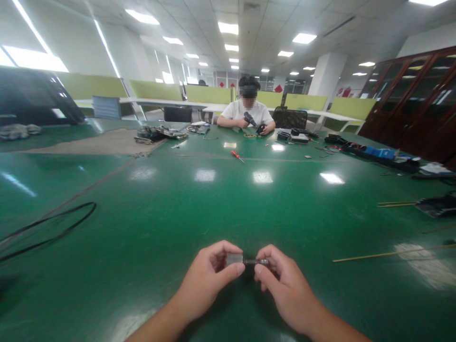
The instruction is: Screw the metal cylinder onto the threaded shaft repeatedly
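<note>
Between my hands, low in the middle of the view, is a small grey block [234,259] with a thin dark shaft [250,261] sticking out to the right. I cannot make out its exact kind. My left hand [211,271] is closed round the block, with the thumb in front and the fingers behind. The thumb and fingers of my right hand [284,278] pinch the ribbed dark far end of the shaft. The piece lies level, just above the green table [171,213].
A red screwdriver [235,155] lies mid-table. Across sits a person [245,111] holding a power drill [250,118]. A black cable loop [71,221] lies left, thin yellowish rods [377,255] right. Boards and cables [153,134] lie at the back left.
</note>
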`<state>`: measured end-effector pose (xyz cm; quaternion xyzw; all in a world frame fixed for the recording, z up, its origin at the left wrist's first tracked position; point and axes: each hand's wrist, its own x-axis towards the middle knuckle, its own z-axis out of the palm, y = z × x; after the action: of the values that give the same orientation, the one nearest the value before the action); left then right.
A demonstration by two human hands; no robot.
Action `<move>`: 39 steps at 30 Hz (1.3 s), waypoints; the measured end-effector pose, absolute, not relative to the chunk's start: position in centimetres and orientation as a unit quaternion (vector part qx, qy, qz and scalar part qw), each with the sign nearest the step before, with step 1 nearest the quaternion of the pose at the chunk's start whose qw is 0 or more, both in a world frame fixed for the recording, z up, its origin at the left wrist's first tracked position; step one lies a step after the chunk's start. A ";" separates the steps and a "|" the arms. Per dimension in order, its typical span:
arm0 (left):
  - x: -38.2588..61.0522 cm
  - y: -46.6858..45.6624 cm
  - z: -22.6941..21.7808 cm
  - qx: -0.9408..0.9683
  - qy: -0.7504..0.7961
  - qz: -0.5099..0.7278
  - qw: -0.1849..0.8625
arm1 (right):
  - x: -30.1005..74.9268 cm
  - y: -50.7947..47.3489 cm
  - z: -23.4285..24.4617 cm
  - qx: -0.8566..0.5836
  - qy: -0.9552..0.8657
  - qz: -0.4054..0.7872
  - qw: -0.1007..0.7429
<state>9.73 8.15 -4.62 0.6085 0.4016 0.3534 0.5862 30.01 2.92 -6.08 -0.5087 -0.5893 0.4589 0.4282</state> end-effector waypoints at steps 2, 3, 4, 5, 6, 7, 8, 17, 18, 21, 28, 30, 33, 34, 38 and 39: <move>9.7 8.2 -4.6 0.609 0.408 0.354 0.581 | 30.0 2.9 -6.0 -0.507 -0.589 0.460 0.429; 9.7 8.2 -4.5 0.609 0.411 0.355 0.579 | 30.0 2.8 -6.0 -0.506 -0.589 0.461 0.430; 9.7 8.2 -4.5 0.609 0.413 0.356 0.577 | 30.0 2.8 -6.0 -0.505 -0.589 0.462 0.430; 9.7 8.2 -4.5 0.609 0.415 0.356 0.574 | 30.0 2.8 -6.0 -0.504 -0.588 0.463 0.431; 9.7 8.2 -4.5 0.610 0.416 0.356 0.573 | 30.0 2.8 -5.9 -0.503 -0.588 0.464 0.432; 9.8 8.2 -4.4 0.611 0.417 0.356 0.571 | 29.9 2.9 -5.9 -0.502 -0.588 0.464 0.432; 9.8 8.2 -4.4 0.611 0.419 0.355 0.570 | 29.9 2.9 -5.9 -0.502 -0.587 0.465 0.432; 9.9 8.2 -4.0 0.600 0.419 0.365 0.576 | 29.9 2.7 -5.8 -0.485 -0.571 0.487 0.448; 9.9 8.2 -4.0 0.598 0.419 0.366 0.577 | 29.9 2.7 -5.8 -0.484 -0.570 0.488 0.450; 9.9 8.3 -4.0 0.589 0.416 0.370 0.585 | 29.9 2.7 -5.9 -0.481 -0.571 0.487 0.454; 9.8 8.2 -3.9 0.588 0.415 0.377 0.583 | 29.9 2.8 -5.9 -0.479 -0.573 0.484 0.456; 9.8 8.2 -3.9 0.588 0.413 0.377 0.584 | 29.9 2.8 -5.8 -0.480 -0.572 0.484 0.457; 9.8 8.2 -4.0 0.590 0.411 0.378 0.584 | 29.9 2.8 -5.7 -0.478 -0.570 0.487 0.458; 9.8 8.2 -4.1 0.590 0.411 0.377 0.584 | 30.0 2.8 -5.7 -0.476 -0.569 0.487 0.460; 9.7 8.2 -4.3 0.589 0.411 0.376 0.585 | 30.0 2.9 -5.9 -0.472 -0.564 0.492 0.467; 9.7 8.2 -4.3 0.589 0.411 0.377 0.586 | 30.0 2.9 -5.9 -0.471 -0.562 0.493 0.468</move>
<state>9.65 8.24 -4.27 0.5886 0.4107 0.3766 0.5857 29.99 2.89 -5.92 -0.4711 -0.5616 0.4933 0.4683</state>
